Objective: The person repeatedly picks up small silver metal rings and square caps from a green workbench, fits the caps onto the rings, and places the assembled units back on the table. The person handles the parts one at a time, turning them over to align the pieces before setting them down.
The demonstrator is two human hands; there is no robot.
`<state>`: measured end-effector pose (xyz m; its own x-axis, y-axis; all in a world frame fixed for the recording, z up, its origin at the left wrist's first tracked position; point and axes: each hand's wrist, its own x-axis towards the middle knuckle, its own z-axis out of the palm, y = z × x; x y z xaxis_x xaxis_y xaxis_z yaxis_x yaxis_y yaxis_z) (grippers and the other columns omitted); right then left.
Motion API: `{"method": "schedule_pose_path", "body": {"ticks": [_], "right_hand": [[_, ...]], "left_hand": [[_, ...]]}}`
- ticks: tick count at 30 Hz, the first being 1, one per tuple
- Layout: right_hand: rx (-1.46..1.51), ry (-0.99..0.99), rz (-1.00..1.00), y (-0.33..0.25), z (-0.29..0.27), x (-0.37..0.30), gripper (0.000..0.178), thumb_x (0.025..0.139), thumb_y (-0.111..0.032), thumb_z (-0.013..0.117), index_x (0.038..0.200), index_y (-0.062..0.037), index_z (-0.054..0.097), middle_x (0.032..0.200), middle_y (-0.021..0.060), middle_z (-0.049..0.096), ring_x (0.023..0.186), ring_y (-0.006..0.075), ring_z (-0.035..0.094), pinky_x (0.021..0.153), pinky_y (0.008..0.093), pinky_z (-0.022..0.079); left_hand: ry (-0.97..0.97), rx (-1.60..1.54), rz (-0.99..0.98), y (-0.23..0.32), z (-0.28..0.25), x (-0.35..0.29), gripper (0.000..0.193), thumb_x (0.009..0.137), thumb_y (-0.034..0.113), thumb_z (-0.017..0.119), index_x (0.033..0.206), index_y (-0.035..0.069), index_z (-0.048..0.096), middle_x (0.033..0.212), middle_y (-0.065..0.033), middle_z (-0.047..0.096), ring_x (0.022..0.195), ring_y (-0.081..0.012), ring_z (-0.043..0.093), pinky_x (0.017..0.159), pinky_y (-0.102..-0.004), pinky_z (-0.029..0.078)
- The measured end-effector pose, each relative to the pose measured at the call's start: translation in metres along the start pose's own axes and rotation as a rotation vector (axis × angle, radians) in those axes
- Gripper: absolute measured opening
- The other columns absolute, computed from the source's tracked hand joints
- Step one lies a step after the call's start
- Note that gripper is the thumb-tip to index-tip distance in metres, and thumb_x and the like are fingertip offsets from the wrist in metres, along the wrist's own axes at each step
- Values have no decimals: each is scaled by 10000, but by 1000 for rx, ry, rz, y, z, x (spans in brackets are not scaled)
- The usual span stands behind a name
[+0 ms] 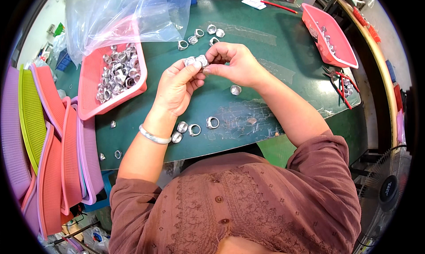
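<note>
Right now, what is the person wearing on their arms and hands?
Both hands are bare, with no gloves or rings to be seen. The left hand has a smooth silver bangle around its wrist. The right hand has nothing on its wrist. Both arms come out of loose, brownish-pink sleeves, pushed up near the elbows.

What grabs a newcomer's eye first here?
Both hands at centre: left hand and right hand pinch small metal rings together above the green table. At left, a pink tray is heaped with rings under a clear bag; loose ones dot the table.
</note>
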<state>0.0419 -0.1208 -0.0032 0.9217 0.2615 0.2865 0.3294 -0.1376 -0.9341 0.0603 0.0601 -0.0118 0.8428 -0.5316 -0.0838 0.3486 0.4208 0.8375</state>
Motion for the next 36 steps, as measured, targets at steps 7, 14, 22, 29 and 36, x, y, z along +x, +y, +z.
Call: {"method": "schedule_pose_path", "body": {"ticks": [7,14,22,29,36], "right_hand": [[-36,-4,-32,-1,0,0,125,754,-21,655,851,-10,577,771,0,586,703,59,535,642,209,444],[-790,360,-39,36,-53,16,192,788,-20,557,977,-51,578,938,81,587,825,203,566,742,317,457],[-1055,267,-94,53,-45,27,411,779,-6,514,1169,-137,516,1181,88,516,1111,305,430,932,374,371],[-1074,205,35,62,-48,29,349,768,-26,534,1095,-131,593,1115,50,577,1060,280,481,895,369,401],[-292,362,116,51,-61,30,264,724,-6,618,985,-38,591,840,72,628,754,158,583,690,284,484]], "left_hand": [[-4,-39,-20,1,-3,0,131,827,129,602,914,31,591,782,-28,608,662,-95,565,614,-214,470],[273,622,562,53,-15,0,90,803,81,613,862,13,607,794,-25,619,644,-83,552,571,-220,421],[744,2008,849,105,-60,-4,186,748,173,628,822,5,596,865,-152,570,815,-313,547,700,-384,433],[77,1607,598,45,9,24,191,757,177,614,861,18,594,875,-173,588,855,-331,559,747,-403,445],[208,1873,80,10,45,92,311,779,299,623,931,28,601,936,-153,601,885,-306,579,757,-394,463]]}}
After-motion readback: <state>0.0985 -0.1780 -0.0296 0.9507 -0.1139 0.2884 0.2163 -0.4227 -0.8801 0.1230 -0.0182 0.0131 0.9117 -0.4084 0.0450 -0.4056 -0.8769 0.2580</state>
